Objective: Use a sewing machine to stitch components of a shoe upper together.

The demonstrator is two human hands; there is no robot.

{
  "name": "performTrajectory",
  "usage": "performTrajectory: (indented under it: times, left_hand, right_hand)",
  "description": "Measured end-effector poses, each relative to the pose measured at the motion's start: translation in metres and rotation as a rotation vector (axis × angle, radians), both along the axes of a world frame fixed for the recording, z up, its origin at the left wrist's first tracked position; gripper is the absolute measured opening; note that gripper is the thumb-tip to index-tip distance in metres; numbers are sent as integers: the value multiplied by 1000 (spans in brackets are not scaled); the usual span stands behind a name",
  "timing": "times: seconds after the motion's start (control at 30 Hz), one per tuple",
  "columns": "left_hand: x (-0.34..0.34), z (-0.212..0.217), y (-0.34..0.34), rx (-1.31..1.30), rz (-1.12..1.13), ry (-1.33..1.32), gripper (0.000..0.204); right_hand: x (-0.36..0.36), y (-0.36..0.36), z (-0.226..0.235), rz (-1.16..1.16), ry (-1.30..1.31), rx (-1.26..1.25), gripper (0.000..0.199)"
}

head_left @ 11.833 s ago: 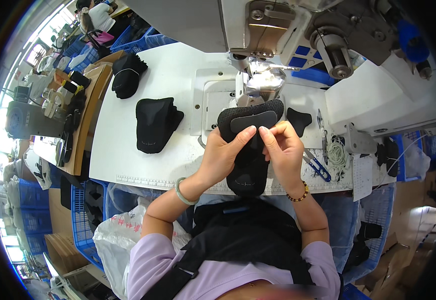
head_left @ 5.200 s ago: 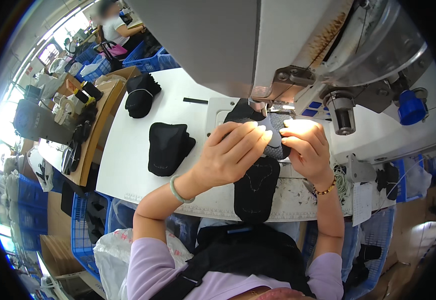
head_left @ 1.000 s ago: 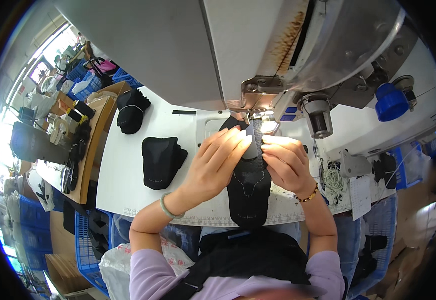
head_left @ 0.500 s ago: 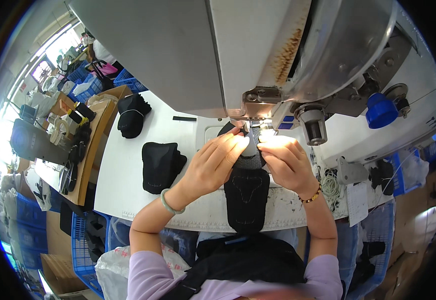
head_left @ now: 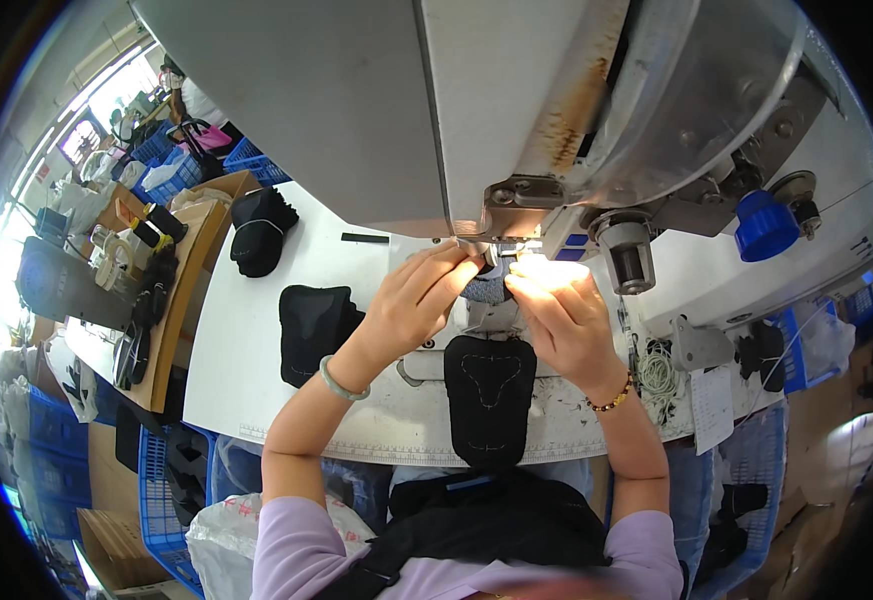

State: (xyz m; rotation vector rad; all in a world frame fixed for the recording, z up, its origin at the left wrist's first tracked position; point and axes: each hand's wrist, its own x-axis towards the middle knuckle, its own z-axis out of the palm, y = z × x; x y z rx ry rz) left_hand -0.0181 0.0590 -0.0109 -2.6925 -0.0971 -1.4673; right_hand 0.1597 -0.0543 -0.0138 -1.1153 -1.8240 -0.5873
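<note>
Under the lit head of a sewing machine (head_left: 524, 192), my left hand (head_left: 408, 312) pinches the left side of a dark grey fabric piece (head_left: 486, 289). My right hand (head_left: 564, 318) has its fingers closed at the right side of the same piece, close to the needle area. Fingers and glare hide part of the fabric and the needle. Nearer to me, a black fabric panel (head_left: 489, 400) with pale stitched or marked lines lies at the table's front edge. To the left of my left hand rests a stack of black fabric panels (head_left: 313, 335).
A tied black bundle (head_left: 261, 232) lies farther back on the white table (head_left: 226, 370). Coiled pale cord (head_left: 664, 380) and a hanging paper sheet (head_left: 712, 408) are at the right. Blue crates (head_left: 168, 500) flank me. A person (head_left: 199, 105) is in the far left background.
Both hands have drawn slightly closer together at the needle. The grey fabric has shifted away from me and bunched up, baring the machine's metal bed in front of it.
</note>
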Motion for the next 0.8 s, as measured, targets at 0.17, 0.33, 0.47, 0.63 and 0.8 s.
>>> performTrajectory:
  times: [0.17,0.33,0.47,0.63,0.8]
  left_hand:
    - [-1,-2,4,-17,-1,-12,40]
    - [-14,16,11,-235,-223,51,26]
    - [-3,13,37,-821,42,-7,24]
    - [5,21,54,-1531,-334,175,27]
    - [5,28,53,-1708,-371,181,25]
  right_hand:
    - [-7,-5,-3,-94,-9,-40,32]
    - [-11,-3,-5,-115,59,4,30]
    - [-13,-2,-1,-98,40,22,27]
    - [-14,-1,1,-87,84,16,25]
    - [-16,-1,2,-92,117,3,26]
